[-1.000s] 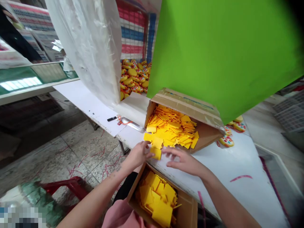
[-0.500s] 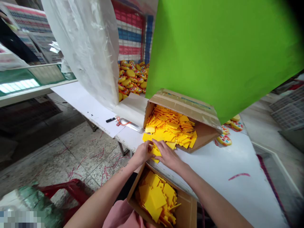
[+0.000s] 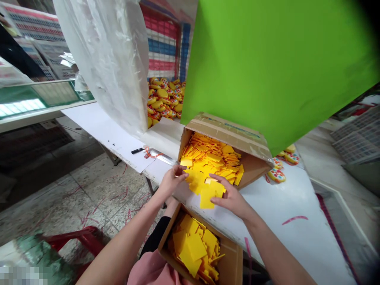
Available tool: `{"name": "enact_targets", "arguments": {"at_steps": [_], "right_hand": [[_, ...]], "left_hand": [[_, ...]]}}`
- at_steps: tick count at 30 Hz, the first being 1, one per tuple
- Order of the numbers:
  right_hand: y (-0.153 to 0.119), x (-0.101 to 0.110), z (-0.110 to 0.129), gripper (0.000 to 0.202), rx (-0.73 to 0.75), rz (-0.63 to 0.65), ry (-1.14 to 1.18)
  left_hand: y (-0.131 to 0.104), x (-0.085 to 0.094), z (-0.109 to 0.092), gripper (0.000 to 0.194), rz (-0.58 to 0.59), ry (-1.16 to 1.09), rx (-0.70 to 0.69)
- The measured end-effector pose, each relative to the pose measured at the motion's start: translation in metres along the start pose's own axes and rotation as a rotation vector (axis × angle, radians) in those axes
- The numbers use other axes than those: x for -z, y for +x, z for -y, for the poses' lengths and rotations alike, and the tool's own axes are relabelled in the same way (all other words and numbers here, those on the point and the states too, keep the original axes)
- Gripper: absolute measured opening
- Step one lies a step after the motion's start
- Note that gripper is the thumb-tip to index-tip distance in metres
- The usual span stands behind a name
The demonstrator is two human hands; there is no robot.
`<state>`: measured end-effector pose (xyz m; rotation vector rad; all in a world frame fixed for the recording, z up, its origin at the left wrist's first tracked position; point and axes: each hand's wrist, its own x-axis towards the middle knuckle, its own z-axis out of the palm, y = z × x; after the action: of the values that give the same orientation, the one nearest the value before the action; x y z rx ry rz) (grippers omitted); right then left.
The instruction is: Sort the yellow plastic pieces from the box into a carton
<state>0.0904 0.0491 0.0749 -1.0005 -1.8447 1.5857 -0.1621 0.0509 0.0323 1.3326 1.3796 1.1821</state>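
Note:
My right hand (image 3: 233, 197) grips a flat yellow square piece (image 3: 210, 196), thumb on the near side and fingers behind, just above the table edge. My left hand (image 3: 172, 180) is at the left front of the tipped cardboard box (image 3: 228, 128), its thumb and fingers apart with nothing seen between them. Loose yellow pieces (image 3: 213, 152) fill much of that box and spill out between my hands. Below, by my lap, a smaller open cardboard box (image 3: 233, 257) holds a heap of similar yellow pieces (image 3: 196, 245).
A green board (image 3: 267, 71) stands behind the tipped box. Yellow dotted items (image 3: 277, 175) lie on the white table (image 3: 297, 202) at right, with many more behind the plastic sheet (image 3: 113, 59). A black marker (image 3: 137, 151) lies left; a red stool (image 3: 86, 239) stands on the floor.
My hands have moved apart from their meeting point at the pile's front. The right hand has shifted right with a yellow square piece; the left has drawn back slightly up and left.

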Motion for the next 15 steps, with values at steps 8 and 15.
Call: {"name": "enact_targets", "arguments": {"at_steps": [8,15], "right_hand": [[-0.042,0.008,0.043,0.068,-0.009,0.63,-0.278],[-0.027,0.005,0.037,0.048,0.026,0.433,-0.228]], "left_hand": [[0.021,-0.016,0.013,0.035,-0.124,0.656,-0.03],[0.023,-0.01,0.025,0.03,-0.135,0.469,0.026]]}}
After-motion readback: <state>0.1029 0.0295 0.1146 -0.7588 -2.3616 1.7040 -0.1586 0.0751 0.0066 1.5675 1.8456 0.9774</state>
